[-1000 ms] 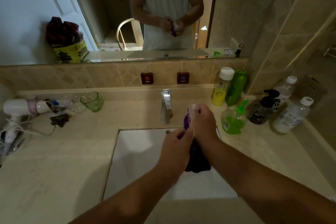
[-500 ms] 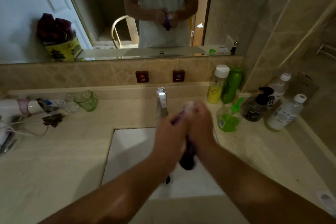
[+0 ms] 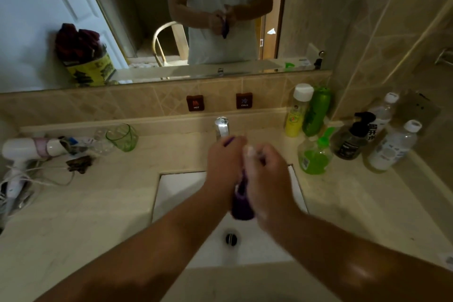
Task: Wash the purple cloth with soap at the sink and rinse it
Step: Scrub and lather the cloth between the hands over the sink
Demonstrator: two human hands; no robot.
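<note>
The purple cloth [image 3: 242, 206] hangs bunched between my two hands above the white sink [image 3: 176, 193]. My left hand [image 3: 224, 162] grips its upper part, and a purple tip pokes out above the fingers. My right hand [image 3: 266, 174] is curled round the cloth from the right, with white soap foam on its fingers. Both hands are pressed together just in front of the chrome tap [image 3: 221, 127]. Most of the cloth is hidden inside the hands. The drain [image 3: 231, 238] shows below them.
A green soap dispenser [image 3: 315, 154], a yellow bottle [image 3: 297, 110], a green bottle [image 3: 316, 110], a black pump bottle [image 3: 353, 140] and clear bottles [image 3: 392, 147] stand on the right of the counter. On the left are a green glass [image 3: 122, 137] and a hairdryer [image 3: 27, 148].
My hands have kept rubbing the cloth together, the left sliding up and the right down. The camera tipped down, so the drain now shows.
</note>
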